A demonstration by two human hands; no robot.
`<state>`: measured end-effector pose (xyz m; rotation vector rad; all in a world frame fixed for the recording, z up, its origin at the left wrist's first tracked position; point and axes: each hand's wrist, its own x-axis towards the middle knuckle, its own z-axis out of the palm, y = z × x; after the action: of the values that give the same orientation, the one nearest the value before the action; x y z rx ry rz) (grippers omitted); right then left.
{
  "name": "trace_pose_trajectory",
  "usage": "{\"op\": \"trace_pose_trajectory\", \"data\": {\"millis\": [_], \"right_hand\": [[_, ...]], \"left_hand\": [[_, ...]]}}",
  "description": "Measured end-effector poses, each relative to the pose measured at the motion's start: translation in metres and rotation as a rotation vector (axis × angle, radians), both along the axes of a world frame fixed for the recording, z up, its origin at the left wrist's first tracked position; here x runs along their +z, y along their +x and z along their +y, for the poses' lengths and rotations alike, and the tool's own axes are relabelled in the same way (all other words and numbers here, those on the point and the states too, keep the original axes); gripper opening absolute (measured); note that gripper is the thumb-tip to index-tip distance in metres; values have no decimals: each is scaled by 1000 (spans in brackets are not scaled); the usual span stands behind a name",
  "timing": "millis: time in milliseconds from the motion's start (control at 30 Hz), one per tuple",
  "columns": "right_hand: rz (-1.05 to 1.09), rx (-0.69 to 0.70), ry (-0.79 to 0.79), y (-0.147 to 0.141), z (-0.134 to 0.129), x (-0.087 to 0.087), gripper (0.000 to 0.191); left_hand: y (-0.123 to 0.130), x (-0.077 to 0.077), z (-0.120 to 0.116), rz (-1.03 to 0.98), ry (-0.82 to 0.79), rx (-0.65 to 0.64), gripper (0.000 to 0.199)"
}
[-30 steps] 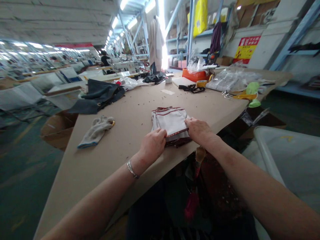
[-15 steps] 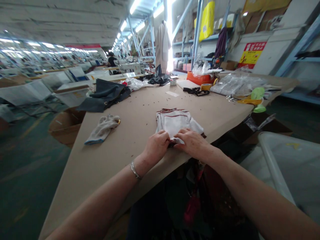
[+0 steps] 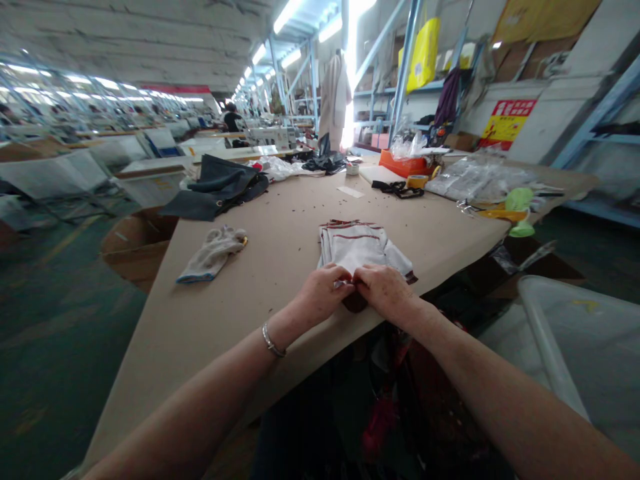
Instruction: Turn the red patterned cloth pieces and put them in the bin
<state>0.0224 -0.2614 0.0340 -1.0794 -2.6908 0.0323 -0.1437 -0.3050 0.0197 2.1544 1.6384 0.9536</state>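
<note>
In the head view a small stack of white cloth pieces with dark red-brown edging [image 3: 356,248] lies near the front edge of the table. My left hand [image 3: 326,289] pinches the near edge of the top piece between thumb and fingers. Close beside it, my right hand [image 3: 384,288] has its fingers closed on the same near edge. The two sets of fingertips almost meet. A brown flap of the cloth shows below them. What exactly lies between the fingertips is partly hidden.
A grey knitted glove [image 3: 214,253] lies left on the brown-covered table [image 3: 280,220]. Dark fabric [image 3: 220,183] is heaped behind it. Farther back are an orange tray [image 3: 403,165], yellow tape [image 3: 417,181] and clear plastic bags [image 3: 475,177]. A translucent bin [image 3: 575,333] stands at right.
My hands have drawn closer together at the cloth's near edge, and the right fingers have curled in from a flatter pose. The whole view has shifted slightly.
</note>
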Motion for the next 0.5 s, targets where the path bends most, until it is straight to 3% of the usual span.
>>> {"op": "trace_pose_trajectory", "data": {"millis": [233,367,500], "right_hand": [[42,11,-9,-13,-11,-1,21],[31,4,41,-11,-16,-5,20],[-4,-214,-33,7,-10,-10,35]], "left_hand": [[7,-6,-17,498,46,166,18],[1,0,-21,473,40,248,24],[-11,0,-29,306,154,275,30]]}}
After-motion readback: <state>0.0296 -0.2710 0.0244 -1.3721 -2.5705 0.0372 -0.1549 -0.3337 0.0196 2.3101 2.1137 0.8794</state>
